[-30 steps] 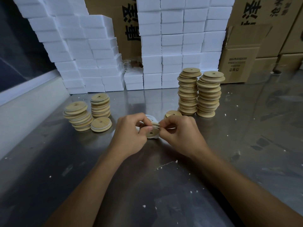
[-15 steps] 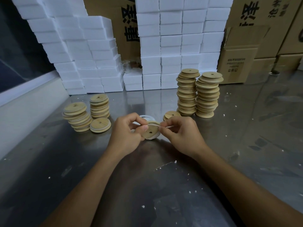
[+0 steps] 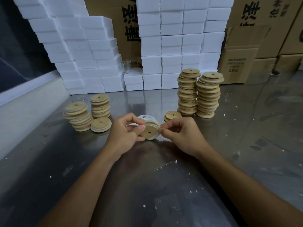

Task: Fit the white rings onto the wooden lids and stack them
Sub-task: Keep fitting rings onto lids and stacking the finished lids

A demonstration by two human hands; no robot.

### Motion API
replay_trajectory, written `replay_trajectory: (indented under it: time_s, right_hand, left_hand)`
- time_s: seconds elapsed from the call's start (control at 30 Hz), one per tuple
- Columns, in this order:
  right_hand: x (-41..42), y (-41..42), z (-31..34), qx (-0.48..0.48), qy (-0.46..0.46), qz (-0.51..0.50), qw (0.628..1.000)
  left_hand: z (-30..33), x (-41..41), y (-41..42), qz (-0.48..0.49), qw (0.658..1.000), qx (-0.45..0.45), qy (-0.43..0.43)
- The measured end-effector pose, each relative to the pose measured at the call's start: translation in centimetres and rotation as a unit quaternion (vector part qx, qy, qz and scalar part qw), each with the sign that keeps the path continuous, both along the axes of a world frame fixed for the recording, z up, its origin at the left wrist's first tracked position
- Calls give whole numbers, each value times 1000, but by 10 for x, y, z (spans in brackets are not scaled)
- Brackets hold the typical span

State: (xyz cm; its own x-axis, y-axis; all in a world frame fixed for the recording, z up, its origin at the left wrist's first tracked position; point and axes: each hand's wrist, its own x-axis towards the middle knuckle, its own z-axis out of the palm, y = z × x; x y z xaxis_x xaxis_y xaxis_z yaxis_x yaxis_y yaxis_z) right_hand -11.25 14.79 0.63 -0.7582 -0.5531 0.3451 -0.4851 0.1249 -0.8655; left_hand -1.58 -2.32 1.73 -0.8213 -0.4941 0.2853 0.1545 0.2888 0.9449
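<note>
A round wooden lid (image 3: 149, 131) with a small centre hole is held tilted above the metal table (image 3: 147, 177). My left hand (image 3: 126, 131) grips its left edge, thumb on its face. My right hand (image 3: 182, 134) pinches the white ring (image 3: 157, 126) at the lid's right rim. Loose white rings (image 3: 146, 117) lie on the table just behind the lid. Two tall stacks of bare lids (image 3: 199, 94) stand at the right rear, and a short pile (image 3: 172, 115) sits in front of them. On the left stand ringed lid stacks (image 3: 88, 112) and a single ringed lid (image 3: 101, 125).
White foam blocks (image 3: 172, 46) are piled along the back, with cardboard boxes (image 3: 242, 59) behind and to the right. A low white wall (image 3: 24, 108) borders the table on the left. Small white crumbs dot the tabletop.
The lid has turned so more of its flat face shows toward me, and my right fingers have shifted along its rim with the ring. The stacks have not moved.
</note>
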Motion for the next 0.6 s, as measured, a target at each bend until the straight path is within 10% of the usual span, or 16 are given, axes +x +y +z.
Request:
replay_trajectory:
  time_s: [0.6]
  right_hand:
    - [9,-3,5,19,82,-23,996]
  left_hand:
    - [-5,1,-3,-15,994,113,0]
